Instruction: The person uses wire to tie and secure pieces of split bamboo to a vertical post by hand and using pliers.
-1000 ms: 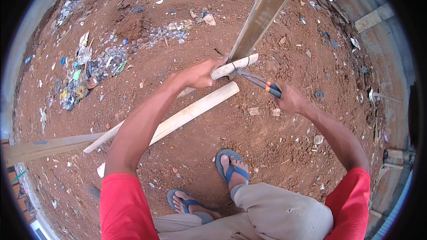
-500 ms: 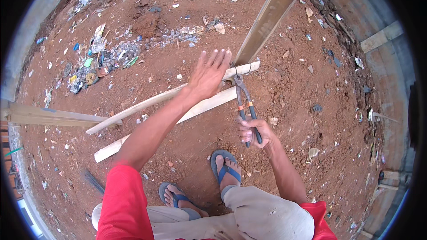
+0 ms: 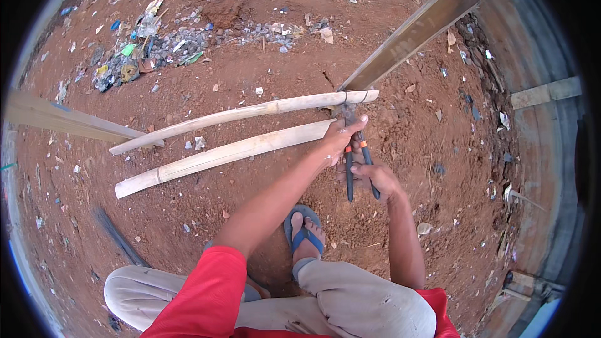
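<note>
My right hand (image 3: 380, 178) is closed round the lower handles of a pair of pincers (image 3: 349, 178) with dark handles and orange bands. My left hand (image 3: 338, 143) wraps the pincers higher up, below their jaws, thumb raised; its fingers are partly hidden. The jaws point at the underside of a bamboo strip (image 3: 250, 111), close to dark wire (image 3: 345, 96) looped round it. That strip's right end meets the foot of a leaning wooden post (image 3: 413, 34). Nearer me, a second bamboo strip (image 3: 231, 153) lies on the soil, its right end behind my left hand.
Another wooden post (image 3: 75, 122) stands at the left, against the first strip's left end. A bundle of thin dark strands (image 3: 122, 238) lies near my left knee. Rubble and litter (image 3: 147, 56) cover the far-left soil. A wall (image 3: 538, 138) runs along the right.
My left hand has come off the upper bamboo strip and moved down and right onto the pincers. The pincers and my right hand stay near the post's foot. The view has shifted.
</note>
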Motion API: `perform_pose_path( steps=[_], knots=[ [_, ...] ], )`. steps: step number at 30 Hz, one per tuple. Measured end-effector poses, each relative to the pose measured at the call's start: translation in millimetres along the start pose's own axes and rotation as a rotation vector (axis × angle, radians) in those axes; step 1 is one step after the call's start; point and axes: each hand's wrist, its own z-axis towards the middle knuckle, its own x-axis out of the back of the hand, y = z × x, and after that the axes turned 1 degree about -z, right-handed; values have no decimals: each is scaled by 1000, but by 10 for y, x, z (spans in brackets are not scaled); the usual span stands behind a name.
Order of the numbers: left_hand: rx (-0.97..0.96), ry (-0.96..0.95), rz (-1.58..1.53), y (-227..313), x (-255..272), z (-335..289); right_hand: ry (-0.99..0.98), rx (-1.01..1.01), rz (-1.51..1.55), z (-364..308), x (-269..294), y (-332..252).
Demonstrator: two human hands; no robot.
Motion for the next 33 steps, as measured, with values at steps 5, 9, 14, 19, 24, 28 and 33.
perform_pose_path(
  steps=[5, 9, 14, 19, 24, 28, 33],
  knots=[
    [-49, 24, 12, -22, -56, 18, -123, -6, 35, -18, 107, -83],
    [-74, 122, 72, -9, -133, 11, -251, -53, 109, -54, 165, -262],
    [-163, 236, 73, 29, -299, -29, -435, -97, 145, -21, 324, -393],
    [-191, 291, 66, 33, -293, -42, -441, -123, 59, -3, 346, -471],
    [-170, 249, 61, -68, -370, 33, -370, -81, -1, -24, 522, -405],
    [-258, 288, 8, -149, -303, 105, -303, -85, -72, -10, 425, -492],
    [-220, 326, -43, -81, -460, 62, -153, -122, -179, -116, 395, -634]
  ],
)
